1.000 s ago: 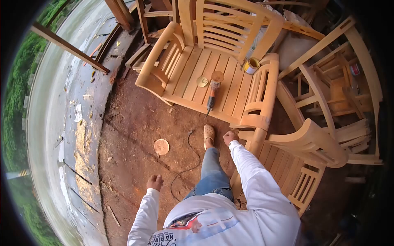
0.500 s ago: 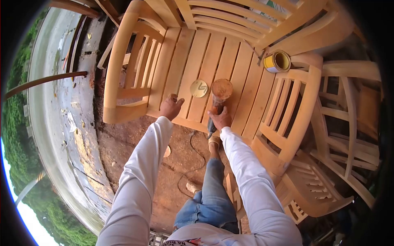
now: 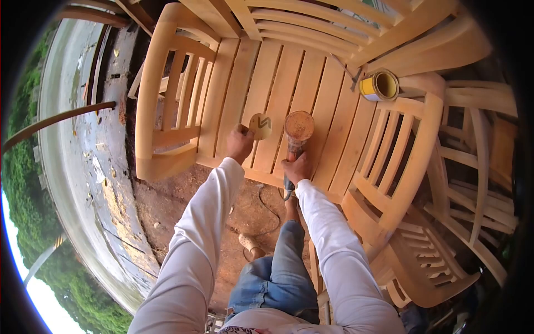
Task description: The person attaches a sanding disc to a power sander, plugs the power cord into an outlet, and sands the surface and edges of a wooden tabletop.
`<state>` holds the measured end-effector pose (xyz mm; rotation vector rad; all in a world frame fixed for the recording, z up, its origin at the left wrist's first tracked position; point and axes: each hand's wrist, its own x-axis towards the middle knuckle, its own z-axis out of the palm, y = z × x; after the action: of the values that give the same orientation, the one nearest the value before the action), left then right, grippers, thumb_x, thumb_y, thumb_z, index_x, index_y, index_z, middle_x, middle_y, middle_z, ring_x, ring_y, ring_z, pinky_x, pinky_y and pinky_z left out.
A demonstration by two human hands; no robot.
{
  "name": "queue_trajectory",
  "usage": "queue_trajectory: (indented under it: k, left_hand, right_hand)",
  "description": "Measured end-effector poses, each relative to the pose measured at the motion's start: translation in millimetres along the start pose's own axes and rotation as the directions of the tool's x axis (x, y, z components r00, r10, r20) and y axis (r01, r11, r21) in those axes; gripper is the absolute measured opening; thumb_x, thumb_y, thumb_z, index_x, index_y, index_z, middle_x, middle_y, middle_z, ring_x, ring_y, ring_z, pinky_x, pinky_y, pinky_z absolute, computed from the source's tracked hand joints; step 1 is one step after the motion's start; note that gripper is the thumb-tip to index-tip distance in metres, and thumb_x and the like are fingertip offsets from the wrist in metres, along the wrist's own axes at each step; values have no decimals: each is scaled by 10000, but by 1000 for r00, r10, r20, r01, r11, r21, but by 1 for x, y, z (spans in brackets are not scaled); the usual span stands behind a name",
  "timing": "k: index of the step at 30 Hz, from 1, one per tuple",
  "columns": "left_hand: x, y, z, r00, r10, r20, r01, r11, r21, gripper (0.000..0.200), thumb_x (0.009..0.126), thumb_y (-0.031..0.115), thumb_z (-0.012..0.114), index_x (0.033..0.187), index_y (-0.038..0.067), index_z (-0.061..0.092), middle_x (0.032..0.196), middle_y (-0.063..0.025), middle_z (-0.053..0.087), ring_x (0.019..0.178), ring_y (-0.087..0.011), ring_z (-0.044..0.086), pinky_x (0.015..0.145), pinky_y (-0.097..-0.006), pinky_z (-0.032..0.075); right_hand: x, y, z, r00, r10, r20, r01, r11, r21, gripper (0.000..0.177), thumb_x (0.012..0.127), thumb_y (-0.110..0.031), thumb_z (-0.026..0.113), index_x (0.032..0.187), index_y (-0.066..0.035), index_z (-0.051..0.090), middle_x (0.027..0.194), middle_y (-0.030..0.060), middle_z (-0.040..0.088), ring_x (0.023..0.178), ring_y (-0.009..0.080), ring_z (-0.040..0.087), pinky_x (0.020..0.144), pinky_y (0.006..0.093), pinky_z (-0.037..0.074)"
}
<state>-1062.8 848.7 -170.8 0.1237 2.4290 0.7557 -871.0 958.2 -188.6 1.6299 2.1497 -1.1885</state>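
Head view: both hands forward.
Right hand [image 3: 296, 167]: closed round sander [image 3: 295, 139], lying on seat [image 3: 328, 111]; best held steady.
Left hand [image 3: 240, 143]: pinching disc [image 3: 260, 126], tilted, just beside sander pad; best kept flat, centred.
Can [image 3: 379, 85]: far right, well apart.

Bare matt wood bench [image 3: 289, 83], metal tin [image 3: 379, 85]

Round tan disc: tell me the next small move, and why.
Probably carry the round tan disc onto the round brown pad of the power sander. The left hand pinches the disc tilted above the slatted wooden chair seat; the right hand grips the sander's handle, pad up.
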Motion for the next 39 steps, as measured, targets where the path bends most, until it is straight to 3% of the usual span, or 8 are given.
queue_trajectory:
  k: [8, 13, 17, 20, 23, 28, 34, 39]
  left_hand:
    - [-175, -1, -161, 998, 23, -50, -51, 739, -672, 448, 918, 65, 725, 1306, -56, 536, 1013, -94, 726, 899, -170, 697, 762, -303, 565]
    - [-273, -4, -254, 994, 104, -35, -91, 607, -790, 377, 940, 91, 760, 1268, -22, 612, 1109, -71, 715, 982, -129, 672, 842, -278, 549]
    - [-343, -29, -321, 996, 88, -16, -65, 585, -809, 363, 949, 102, 729, 1278, 10, 605, 1145, -79, 702, 992, -162, 688, 826, -325, 585]
    - [-383, -39, -369, 997, 77, 3, -37, 507, -861, 388, 933, 79, 696, 1302, 25, 588, 1159, -88, 695, 985, -210, 707, 770, -358, 620]
    - [-411, -65, -395, 995, 103, -4, -51, 453, -890, 434, 920, 45, 664, 1341, 50, 556, 1164, -103, 682, 986, -242, 715, 722, -369, 639]
    - [-452, -92, -433, 992, 121, -42, -99, 513, -853, 363, 961, 134, 699, 1293, 18, 606, 1114, -89, 706, 982, -202, 705, 745, -353, 622]
    - [-480, -118, -438, 945, 293, -142, -300, 613, -731, 332, 951, 160, 734, 1233, 1, 662, 1057, -92, 745, 932, -162, 700, 826, -324, 560]
    - [-518, -130, -436, 887, 424, -183, -451, 880, -147, 250, 848, 123, 759, 1072, 34, 692, 984, -181, 718, 895, -329, 710, 773, -396, 550]
  right_hand:
    - [-105, -12, -74, 971, -238, 38, 233, 967, 102, 574, 680, -296, 785, 1055, 84, 576, 1010, 289, 677, 935, 485, 665, 860, 519, 545]
    - [-250, -64, -157, 881, -463, 96, 444, 880, 168, 630, 716, -269, 816, 1156, 87, 540, 1071, 307, 661, 1002, 498, 650, 881, 514, 533]
    - [-361, -117, -234, 681, -726, 96, 592, 623, 511, 666, 750, -275, 830, 1276, 26, 552, 1171, 207, 669, 981, 363, 698, 859, 473, 564]
    - [-396, -153, -252, 329, -680, 655, -288, 588, 756, 634, 740, -271, 831, 1250, 12, 581, 1118, 156, 681, 884, 287, 710, 792, 424, 583]
    - [-431, -171, -221, 226, -628, 745, -375, 650, 661, 623, 730, -266, 822, 1243, 11, 600, 1044, 144, 687, 802, 249, 706, 744, 379, 587]
    - [-491, -202, -207, 627, -648, 432, 129, 634, 762, 392, 805, -231, 790, 1079, 9, 646, 884, 100, 674, 757, 216, 691, 719, 366, 586]
    - [-543, -223, -254, 655, -737, 165, 362, 498, 788, 357, 834, -206, 770, 1086, 14, 645, 897, 90, 676, 786, 201, 684, 732, 356, 575]
    - [-570, -232, -274, 637, -767, 73, 462, 457, 761, 441, 846, -201, 766, 1190, 14, 591, 946, 87, 673, 796, 188, 668, 737, 346, 562]
